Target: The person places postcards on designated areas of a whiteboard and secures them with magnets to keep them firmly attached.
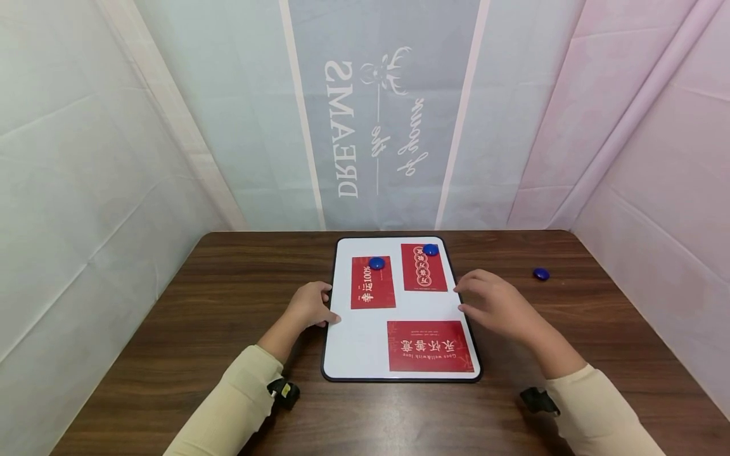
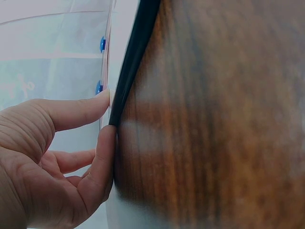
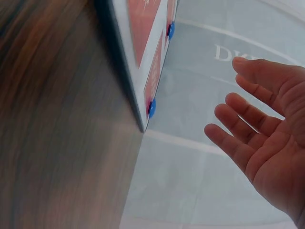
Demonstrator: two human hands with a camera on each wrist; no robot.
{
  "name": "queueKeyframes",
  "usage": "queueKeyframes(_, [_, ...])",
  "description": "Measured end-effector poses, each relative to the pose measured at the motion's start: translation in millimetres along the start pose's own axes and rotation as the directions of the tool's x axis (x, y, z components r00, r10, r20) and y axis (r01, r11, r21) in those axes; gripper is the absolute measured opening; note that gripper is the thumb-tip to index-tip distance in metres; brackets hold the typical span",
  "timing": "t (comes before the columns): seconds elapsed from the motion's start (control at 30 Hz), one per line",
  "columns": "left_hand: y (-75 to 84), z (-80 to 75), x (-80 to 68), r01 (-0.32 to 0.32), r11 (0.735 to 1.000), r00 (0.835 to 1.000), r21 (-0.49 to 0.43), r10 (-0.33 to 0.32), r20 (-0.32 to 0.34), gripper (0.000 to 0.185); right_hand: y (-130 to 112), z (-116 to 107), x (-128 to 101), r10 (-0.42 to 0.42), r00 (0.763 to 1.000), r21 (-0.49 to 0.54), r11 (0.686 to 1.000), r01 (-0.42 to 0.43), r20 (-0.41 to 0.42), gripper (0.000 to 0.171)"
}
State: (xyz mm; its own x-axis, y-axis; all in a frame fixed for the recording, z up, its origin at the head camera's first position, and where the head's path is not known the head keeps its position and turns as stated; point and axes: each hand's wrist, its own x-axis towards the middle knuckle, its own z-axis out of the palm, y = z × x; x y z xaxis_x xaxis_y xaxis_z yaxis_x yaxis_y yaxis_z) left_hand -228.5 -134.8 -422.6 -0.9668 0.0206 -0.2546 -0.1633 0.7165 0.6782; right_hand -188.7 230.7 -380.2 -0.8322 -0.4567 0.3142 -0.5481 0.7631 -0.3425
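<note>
A whiteboard [image 1: 365, 342] with a black frame lies on the table. My left hand [image 1: 310, 305] grips its left edge, thumb on the white face and fingers at the frame [image 2: 125, 81]. Over by the right edge, my right hand [image 1: 496, 304] is raised with its fingers spread and loosely bent, holding nothing; the right wrist view shows the bare palm [image 3: 281, 162]. Three red cards with white lettering lie on the board: one left [image 1: 373, 294], one upper right [image 1: 423, 278], one lower right [image 1: 430, 345]. Round blue magnets sit on the left card [image 1: 376, 263] and upper right card [image 1: 430, 250].
Another blue magnet [image 1: 541, 273] lies on the dark wooden table [image 1: 239, 272], right of the board and beyond my right hand. Behind the table hangs a printed cloth [image 1: 376, 215], and pale cloth walls stand at both sides.
</note>
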Motion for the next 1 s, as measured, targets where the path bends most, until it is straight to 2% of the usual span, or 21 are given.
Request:
queueKeyframes(0.23, [-0.8,-0.1,-0.7,-0.004,1.000,1.000,0.000,0.004,-0.002,0.077,11.8,-6.4,-7.6,0.066,0.997,-0.010,0.998,-0.066,-0.036,0.028])
queueKeyframes(0.47, [-1.7,-0.3,-1.3,-0.003,1.000,1.000,-0.002,0.003,-0.008,0.077,25.2,-11.4,-12.0,0.042,0.985,-0.047,0.998,-0.050,-0.168,0.025])
queueKeyframes(0.67, [-2.1,-0.4,-1.1,-0.006,1.000,1.000,0.004,0.006,-0.006,0.077,39.7,-13.8,-15.7,0.032,0.971,-0.080,0.995,-0.053,-0.238,0.020])
queueKeyframes(0.83, [-2.0,-0.2,0.1,-0.004,1.000,1.000,-0.004,0.004,-0.006,0.078,52.4,-15.7,-19.4,0.043,0.962,-0.095,0.993,-0.071,-0.268,0.018])
queueKeyframes(1.0, [-0.9,0.2,0.3,-0.004,1.000,1.000,-0.007,0.004,-0.001,0.077,63.2,-18.4,-23.7,0.083,0.962,-0.094,0.989,-0.111,-0.260,0.015])
